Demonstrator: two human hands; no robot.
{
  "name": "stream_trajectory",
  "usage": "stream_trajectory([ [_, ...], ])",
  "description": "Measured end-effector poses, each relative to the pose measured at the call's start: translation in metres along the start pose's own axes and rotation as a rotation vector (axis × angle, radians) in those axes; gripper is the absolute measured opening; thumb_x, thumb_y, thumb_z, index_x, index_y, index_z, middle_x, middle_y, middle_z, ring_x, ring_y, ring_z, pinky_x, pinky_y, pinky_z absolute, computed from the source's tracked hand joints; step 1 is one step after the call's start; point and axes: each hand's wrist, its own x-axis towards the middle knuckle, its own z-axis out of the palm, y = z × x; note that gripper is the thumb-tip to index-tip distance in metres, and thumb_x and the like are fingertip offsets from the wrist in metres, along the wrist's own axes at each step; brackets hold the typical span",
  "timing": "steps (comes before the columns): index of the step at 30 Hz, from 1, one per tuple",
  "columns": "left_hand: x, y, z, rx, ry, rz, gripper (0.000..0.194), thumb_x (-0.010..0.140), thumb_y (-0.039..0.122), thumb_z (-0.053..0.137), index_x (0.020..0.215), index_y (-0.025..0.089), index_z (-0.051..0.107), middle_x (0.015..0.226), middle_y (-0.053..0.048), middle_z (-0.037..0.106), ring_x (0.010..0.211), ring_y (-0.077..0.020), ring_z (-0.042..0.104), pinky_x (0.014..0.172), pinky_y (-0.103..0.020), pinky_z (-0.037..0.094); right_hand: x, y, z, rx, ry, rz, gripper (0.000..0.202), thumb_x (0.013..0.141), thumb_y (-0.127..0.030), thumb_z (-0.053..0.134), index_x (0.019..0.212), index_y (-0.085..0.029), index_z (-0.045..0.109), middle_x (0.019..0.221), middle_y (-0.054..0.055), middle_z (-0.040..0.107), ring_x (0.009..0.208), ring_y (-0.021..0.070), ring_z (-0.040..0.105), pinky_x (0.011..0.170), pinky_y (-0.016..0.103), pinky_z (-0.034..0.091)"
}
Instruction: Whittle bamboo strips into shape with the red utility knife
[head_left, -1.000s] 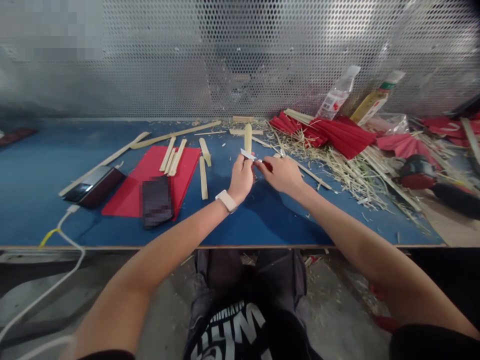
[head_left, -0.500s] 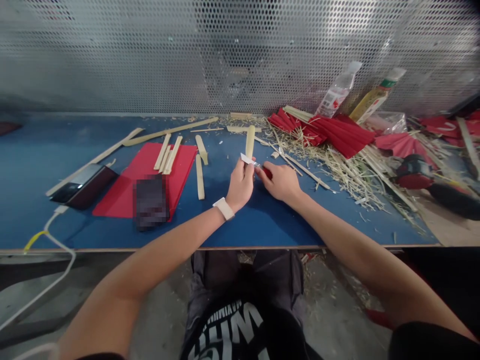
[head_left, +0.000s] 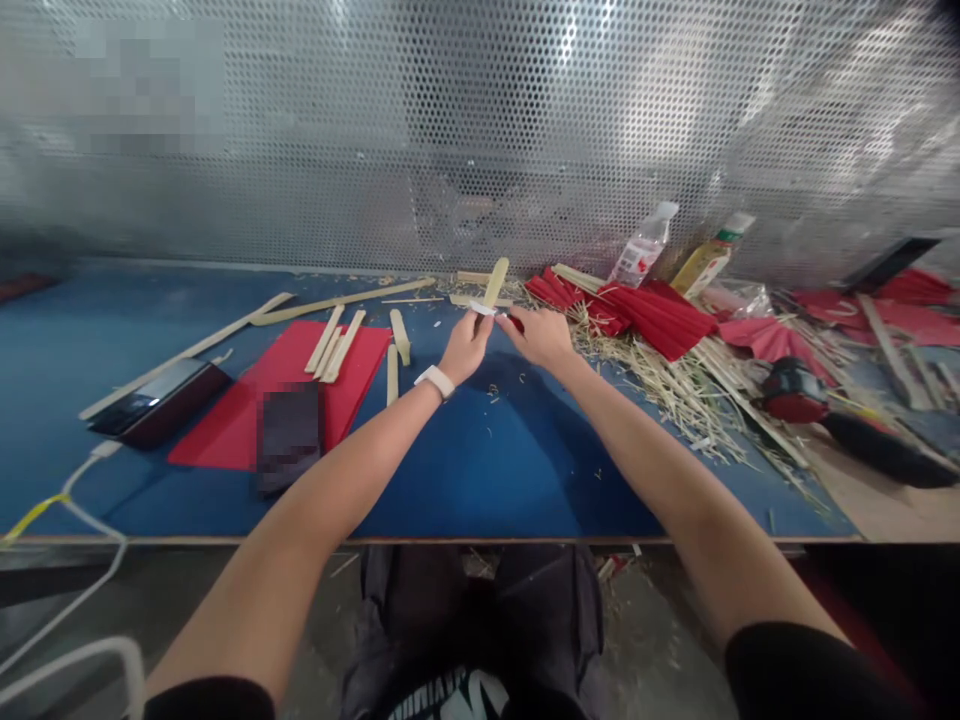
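The left hand (head_left: 464, 347) grips a strip (head_left: 496, 278) towards one o'clock — probably steadying it — while the right hand (head_left: 544, 335) holds a knife (head_left: 482, 308) across.

From my end, I can't read a single full word. The black shirt (head_left: 431, 700) carries white lettering, one small row beside larger characters, cut off by the bottom edge. The clear bottle (head_left: 640, 256) wears a red-and-white label and the yellowish bottle (head_left: 703, 270) a pale one, both too small for me to read.
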Motion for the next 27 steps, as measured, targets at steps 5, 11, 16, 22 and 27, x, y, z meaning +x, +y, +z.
stream_trajectory([
  [5, -0.006, -0.012, -0.001, 0.013, -0.016, -0.009, 0.061, 0.116, 0.071, 0.046, 0.131, 0.017, 0.071, 0.082, -0.006, 0.071, 0.075, -0.0213, 0.068, 0.078, -0.038, 0.059, -0.006, -0.003, 0.013, 0.043, 0.037, -0.020, 0.066, 0.121, -0.061, 0.028, 0.122, -0.018, 0.078, 0.105, 0.016, 0.085, 0.085, 0.0278, 0.073, 0.070, 0.035, 0.030],
  [11, -0.003, -0.018, 0.003, -0.050, -0.071, -0.017, 0.056, 0.116, 0.067, 0.049, 0.126, 0.016, 0.070, 0.090, -0.008, 0.071, 0.080, -0.0190, 0.067, 0.078, -0.034, 0.057, -0.010, 0.001, 0.021, 0.050, 0.047, -0.020, 0.062, 0.121, -0.060, 0.030, 0.123, -0.016, 0.075, 0.108, 0.018, 0.085, 0.088, 0.0284, 0.073, 0.070, 0.035, 0.028],
  [16, -0.003, -0.018, 0.002, -0.118, -0.092, -0.043, 0.048, 0.116, 0.061, 0.053, 0.124, 0.017, 0.069, 0.082, -0.002, 0.062, 0.071, -0.0163, 0.058, 0.069, -0.031, 0.049, -0.009, 0.003, 0.030, 0.037, 0.052, -0.006, 0.064, 0.122, -0.062, 0.029, 0.121, -0.017, 0.075, 0.102, 0.017, 0.084, 0.083, 0.0276, 0.072, 0.068, 0.035, 0.028],
  [22, -0.004, -0.015, 0.002, -0.133, -0.124, -0.055, 0.045, 0.117, 0.060, 0.052, 0.124, 0.018, 0.067, 0.075, 0.001, 0.056, 0.066, -0.0162, 0.054, 0.066, -0.031, 0.046, -0.008, 0.011, 0.031, 0.010, 0.026, -0.043, 0.062, 0.121, -0.062, 0.032, 0.122, -0.017, 0.075, 0.103, 0.017, 0.085, 0.084, 0.0281, 0.072, 0.068, 0.036, 0.026],
  [27, -0.007, -0.009, 0.001, -0.062, -0.149, -0.020, 0.048, 0.117, 0.065, 0.048, 0.120, 0.021, 0.066, 0.075, -0.001, 0.061, 0.071, -0.0191, 0.061, 0.074, -0.034, 0.054, -0.007, 0.021, 0.029, 0.040, -0.004, -0.106, 0.058, 0.121, -0.060, 0.034, 0.122, -0.017, 0.074, 0.102, 0.016, 0.083, 0.082, 0.0287, 0.070, 0.069, 0.036, 0.027],
])
